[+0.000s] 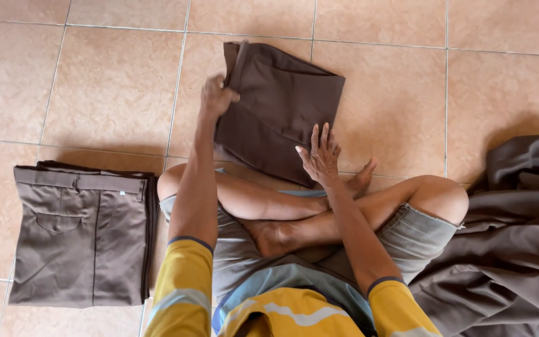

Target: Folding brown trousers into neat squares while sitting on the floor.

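Brown folded trousers (280, 109) are lying on the tile floor (113, 87) by the crossed legs. Left hand (216, 95) is pinching their left edge; right hand (320, 155) is pressing flat, fingers open. They are looking soft, light and floppy, so the edges are probably best for holding.

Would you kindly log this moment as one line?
left hand: gripping folded brown trousers edge | right hand: flat on them | folded stack left | unfolded pile right

Bare tile floor (407, 93) open far and right. Folded trousers stack (82, 234) blocks near left; loose cloth heap (513, 237) crowds near right.
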